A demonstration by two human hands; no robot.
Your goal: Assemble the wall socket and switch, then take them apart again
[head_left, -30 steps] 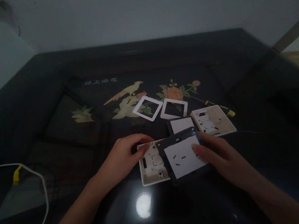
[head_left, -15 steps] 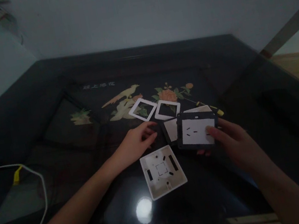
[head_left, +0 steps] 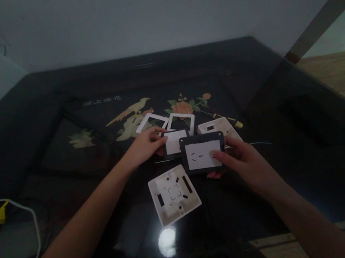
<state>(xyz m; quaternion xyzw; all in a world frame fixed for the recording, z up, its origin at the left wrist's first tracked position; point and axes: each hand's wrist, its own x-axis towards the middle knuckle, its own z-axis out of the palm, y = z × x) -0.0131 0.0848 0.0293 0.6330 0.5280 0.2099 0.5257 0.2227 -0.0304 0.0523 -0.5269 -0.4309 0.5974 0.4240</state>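
My right hand (head_left: 234, 156) grips a wall socket panel (head_left: 203, 153), white-faced with slots and a dark frame, thumb on its face. Behind its left edge is a second dark-framed white panel (head_left: 175, 140), partly covered. My left hand (head_left: 148, 143) pinches that second panel at its left side. Nearer to me lies a square white back box (head_left: 174, 195), hollow side up. A similar white box (head_left: 219, 126) lies behind my right hand, partly hidden. Two white cover frames (head_left: 179, 115) rest beyond the panels, the left one partly behind my left hand.
A yellow-handled screwdriver (head_left: 238, 124) lies beyond the right-hand box. Thin wire (head_left: 261, 143) sticks out to the right of my right hand. A white cable with a yellow tag (head_left: 3, 212) runs along the left of the glossy black table (head_left: 111, 239). A wall stands behind.
My left hand has closed on the second panel. The socket panel in my right hand has shifted left and uncovered more of the box behind it. The view has turned slightly right.
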